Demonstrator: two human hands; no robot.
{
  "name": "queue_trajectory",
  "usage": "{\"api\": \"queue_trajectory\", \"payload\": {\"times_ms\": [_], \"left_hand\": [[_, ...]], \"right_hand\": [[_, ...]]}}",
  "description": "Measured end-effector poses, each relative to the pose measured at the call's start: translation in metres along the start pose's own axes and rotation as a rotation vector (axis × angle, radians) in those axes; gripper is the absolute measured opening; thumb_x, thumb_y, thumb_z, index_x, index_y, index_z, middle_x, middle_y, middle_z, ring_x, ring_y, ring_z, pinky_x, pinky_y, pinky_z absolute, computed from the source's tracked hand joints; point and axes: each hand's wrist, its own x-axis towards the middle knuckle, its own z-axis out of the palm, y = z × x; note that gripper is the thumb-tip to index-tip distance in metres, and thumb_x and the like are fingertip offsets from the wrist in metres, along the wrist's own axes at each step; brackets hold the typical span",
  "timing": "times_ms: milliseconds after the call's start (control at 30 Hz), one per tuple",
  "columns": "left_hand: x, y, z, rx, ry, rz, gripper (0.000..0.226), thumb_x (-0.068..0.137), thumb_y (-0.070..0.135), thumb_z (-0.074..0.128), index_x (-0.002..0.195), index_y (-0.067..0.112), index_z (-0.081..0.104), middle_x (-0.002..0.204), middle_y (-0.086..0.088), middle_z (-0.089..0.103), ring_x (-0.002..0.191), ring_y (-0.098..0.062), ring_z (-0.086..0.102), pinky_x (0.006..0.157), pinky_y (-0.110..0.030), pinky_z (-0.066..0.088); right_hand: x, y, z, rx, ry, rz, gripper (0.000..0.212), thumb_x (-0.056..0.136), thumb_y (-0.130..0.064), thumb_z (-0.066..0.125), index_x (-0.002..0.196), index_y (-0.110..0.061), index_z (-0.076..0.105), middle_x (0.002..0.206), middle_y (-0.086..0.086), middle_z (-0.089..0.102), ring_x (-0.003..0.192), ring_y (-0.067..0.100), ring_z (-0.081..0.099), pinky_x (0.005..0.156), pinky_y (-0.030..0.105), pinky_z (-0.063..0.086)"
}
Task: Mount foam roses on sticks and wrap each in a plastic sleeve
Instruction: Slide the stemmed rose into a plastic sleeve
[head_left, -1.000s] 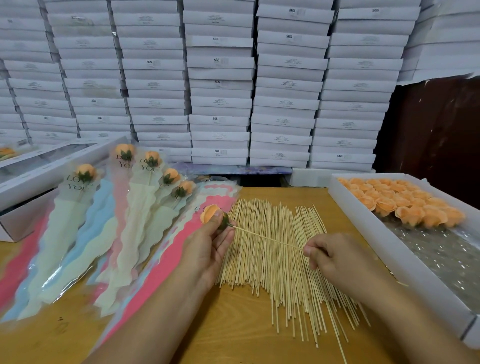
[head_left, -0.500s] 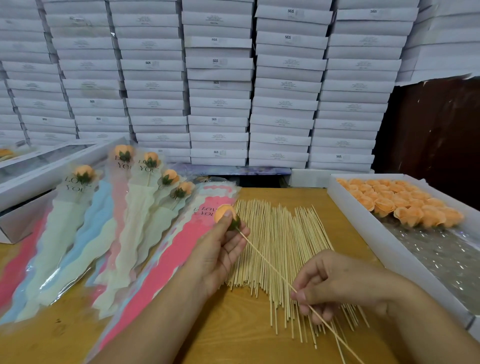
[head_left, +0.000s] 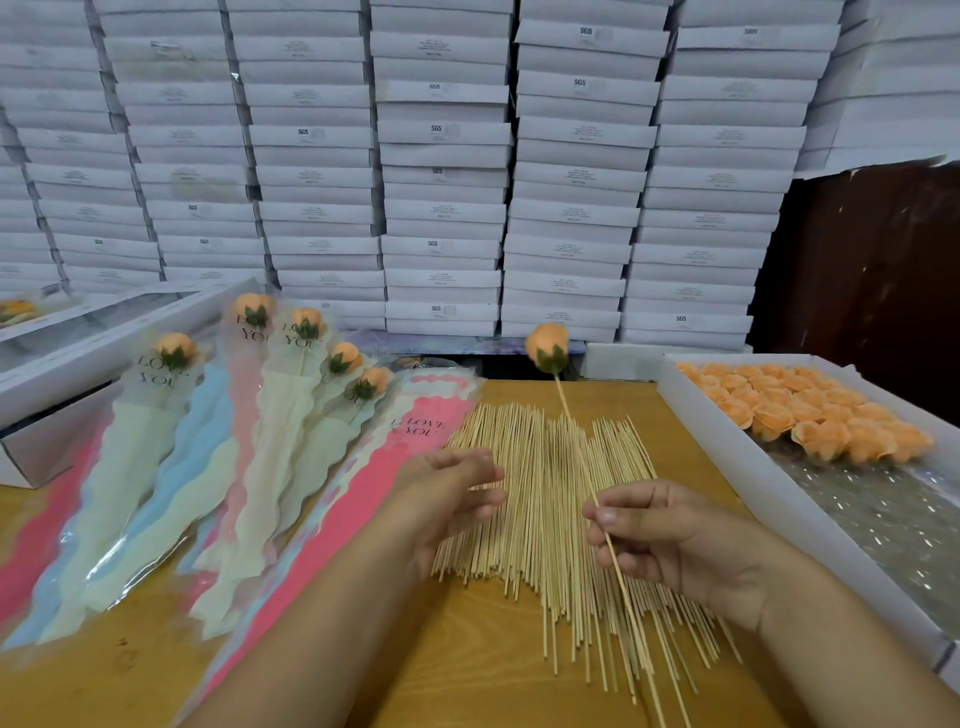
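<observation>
Right hand (head_left: 675, 540) pinching a stick (head_left: 597, 499) between thumb and fingers, orange foam rose (head_left: 546, 347) mounted on its far tip, raised over the loose stick pile (head_left: 545, 509) on the worktop (head_left: 467, 665). Left hand (head_left: 452, 493) over the pile's left edge, fingers relaxed, seemingly holding nothing. Stick's lower end lost among the pile. Pink sleeve (head_left: 363, 493) beside the left hand, partly hidden by the forearm.

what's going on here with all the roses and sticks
A person is putting foam roses on sticks. The right hand pinches a stick that carries an orange foam rose, holding it up over the pile of bare sticks. The left hand hovers open between that pile and the top pink "I love you" sleeve, holding nothing. This rose is not yet wrapped. Five wrapped roses lie to the left, and the white tray on the right holds more loose roses.
</observation>
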Motion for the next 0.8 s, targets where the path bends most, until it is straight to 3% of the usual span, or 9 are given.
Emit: {"api": "queue_trajectory", "payload": {"times_ms": [100,200,267,367,467,533,667,800], "left_hand": [[0.001,0.022,-0.007,0.153,0.033,0.081,0.017,0.087,0.004,0.072,0.104,0.008,0.071,0.095,-0.008,0.078,0.069,-0.013,0.070,0.055,-0.021,0.055],[0.012,0.042,-0.020,0.400,0.195,0.215,0.009,0.088,0.011,0.073,0.096,0.016,0.071,0.091,-0.002,0.073,0.072,-0.010,0.062,0.053,-0.016,0.047],[0.023,0.048,-0.034,0.591,0.311,0.264,0.010,0.086,0.011,0.075,0.094,0.016,0.071,0.096,-0.001,0.070,0.078,-0.010,0.060,0.061,-0.022,0.048],[0.043,0.043,-0.059,0.926,0.381,0.248,0.018,0.085,0.012,0.076,0.102,0.008,0.073,0.102,-0.007,0.069,0.089,-0.020,0.063,0.085,-0.037,0.054],[0.054,0.033,-0.080,1.179,0.338,0.148,0.016,0.083,0.023,0.078,0.080,0.018,0.063,0.088,-0.006,0.059,0.080,-0.022,0.058,0.076,-0.031,0.045],[0.060,0.027,-0.089,1.240,0.331,0.115,0.032,0.080,0.028,0.079,0.069,0.021,0.050,0.085,-0.005,0.056,0.077,-0.022,0.056,0.072,-0.032,0.044],[0.061,0.025,-0.093,1.289,0.340,0.099,0.043,0.077,0.037,0.083,0.064,0.022,0.045,0.084,-0.007,0.059,0.077,-0.024,0.057,0.080,-0.038,0.054],[0.061,0.024,-0.093,1.364,0.325,0.075,0.047,0.072,0.048,0.086,0.082,0.018,0.051,0.096,-0.006,0.064,0.087,-0.023,0.059,0.084,-0.037,0.053]], "right_hand": [[0.003,0.001,-0.004,0.059,0.038,-0.038,0.027,0.060,-0.006,0.082,0.086,-0.003,0.080,0.081,0.015,0.072,0.066,0.020,0.072,0.053,0.020,0.057],[0.007,0.003,-0.008,0.096,0.060,-0.064,0.025,0.062,-0.002,0.080,0.087,-0.003,0.080,0.081,0.016,0.072,0.067,0.020,0.072,0.054,0.021,0.058],[0.008,0.003,-0.010,0.103,0.064,-0.072,0.026,0.063,-0.001,0.080,0.089,-0.002,0.079,0.083,0.017,0.072,0.069,0.021,0.072,0.056,0.021,0.058],[0.007,0.003,-0.012,0.119,0.074,-0.073,0.027,0.064,0.000,0.080,0.091,-0.001,0.079,0.085,0.017,0.072,0.071,0.022,0.072,0.056,0.022,0.058],[0.007,0.002,-0.012,0.131,0.068,-0.078,0.027,0.064,-0.001,0.080,0.091,-0.001,0.079,0.085,0.017,0.072,0.071,0.021,0.073,0.056,0.022,0.058],[0.007,0.001,-0.011,0.137,0.061,-0.085,0.026,0.065,0.000,0.080,0.090,-0.002,0.079,0.084,0.017,0.072,0.070,0.021,0.072,0.056,0.022,0.058],[0.006,0.001,-0.012,0.125,0.069,-0.085,0.023,0.066,0.000,0.079,0.089,-0.003,0.080,0.084,0.017,0.072,0.071,0.021,0.073,0.057,0.021,0.058],[0.006,0.001,-0.013,0.127,0.074,-0.083,0.025,0.065,0.000,0.080,0.091,-0.002,0.079,0.085,0.018,0.072,0.071,0.021,0.073,0.057,0.022,0.059]]}}
